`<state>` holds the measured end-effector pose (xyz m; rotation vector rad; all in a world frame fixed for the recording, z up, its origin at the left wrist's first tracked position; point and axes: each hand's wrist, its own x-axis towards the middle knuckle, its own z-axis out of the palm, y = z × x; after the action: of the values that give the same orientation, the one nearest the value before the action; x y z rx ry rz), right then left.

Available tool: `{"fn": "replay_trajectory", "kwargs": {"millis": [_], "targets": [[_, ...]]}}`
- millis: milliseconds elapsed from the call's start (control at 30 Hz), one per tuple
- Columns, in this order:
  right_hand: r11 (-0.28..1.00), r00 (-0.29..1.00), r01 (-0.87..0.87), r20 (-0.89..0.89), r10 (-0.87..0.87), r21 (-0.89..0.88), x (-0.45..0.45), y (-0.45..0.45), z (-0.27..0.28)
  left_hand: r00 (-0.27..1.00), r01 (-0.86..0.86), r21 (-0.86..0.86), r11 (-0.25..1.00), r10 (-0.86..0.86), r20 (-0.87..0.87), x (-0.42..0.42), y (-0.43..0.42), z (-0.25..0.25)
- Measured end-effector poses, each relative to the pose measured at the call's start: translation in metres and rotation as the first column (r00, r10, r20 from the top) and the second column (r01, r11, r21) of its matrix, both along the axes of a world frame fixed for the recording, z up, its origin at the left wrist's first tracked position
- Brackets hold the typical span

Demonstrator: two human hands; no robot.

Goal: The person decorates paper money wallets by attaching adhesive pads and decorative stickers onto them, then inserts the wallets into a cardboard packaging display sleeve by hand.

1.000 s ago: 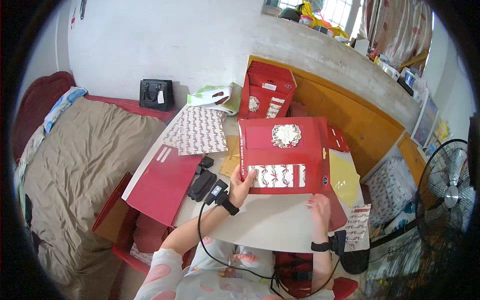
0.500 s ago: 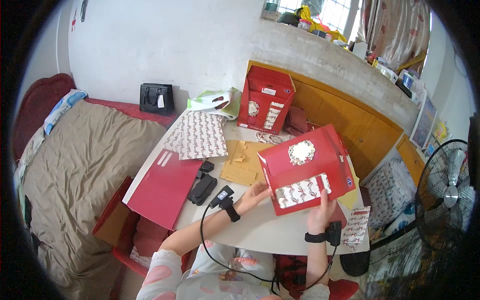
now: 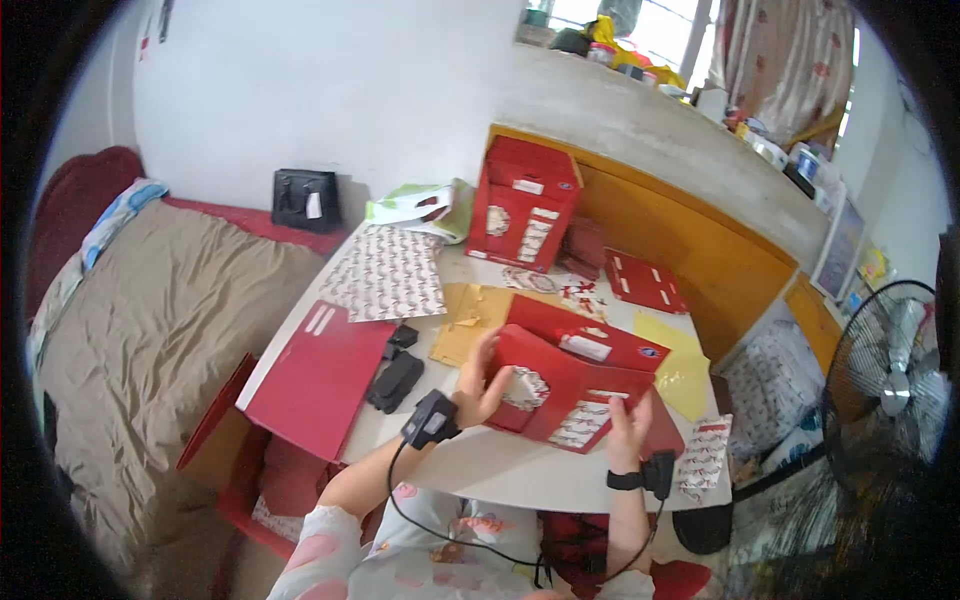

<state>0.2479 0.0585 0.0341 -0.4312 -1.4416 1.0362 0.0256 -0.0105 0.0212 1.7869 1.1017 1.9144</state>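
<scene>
A red printed folder (image 3: 560, 385) with a wreath-edged label and patterned strips is held over the front of the white table, its back panel standing up behind the front one. My left hand (image 3: 482, 385) grips its left edge, thumb on the front near the wreath. On the lower right, my right hand (image 3: 628, 432) holds the folder's edge, thumb on the front. Just behind lie brown cardboard pieces (image 3: 468, 318) and small patterned pieces (image 3: 583, 300). A similar red packet (image 3: 525, 205) stands upright at the table's back.
Left on the white table (image 3: 480, 460) are a red sheet (image 3: 318, 375), patterned sheets (image 3: 385, 275) and black objects (image 3: 396, 382). Yellow sheets (image 3: 680, 370) and a red panel (image 3: 645, 281) lie right. A fan (image 3: 893, 385) stands far right, a bed (image 3: 170, 330) far left.
The folder has come down toward me and tilted, and its back panel now shows behind the front. My left hand has moved up its left edge; my right hand has taken hold of its right side.
</scene>
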Motion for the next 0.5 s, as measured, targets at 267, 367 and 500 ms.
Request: {"fn": "replay_trajectory", "kwargs": {"millis": [267, 367, 500], "targets": [[0.993, 0.993, -0.121, -0.004, 0.121, 0.014, -0.011, -0.008, 0.005, 0.991, -0.045, 0.189, 0.981, 0.020, 0.131, 0.000, -0.013, 0.018], [0.989, 0.999, -0.034, -0.018, 0.037, 0.142, -0.011, -0.011, 0.011, 0.988, -0.043, 0.152, 0.987, 0.019, 0.155, -0.002, -0.018, 0.023], [0.972, 0.992, 0.069, -0.118, -0.043, 0.226, -0.009, -0.010, 0.019, 0.991, -0.044, 0.149, 0.988, 0.025, 0.133, -0.006, -0.020, 0.027]]}}
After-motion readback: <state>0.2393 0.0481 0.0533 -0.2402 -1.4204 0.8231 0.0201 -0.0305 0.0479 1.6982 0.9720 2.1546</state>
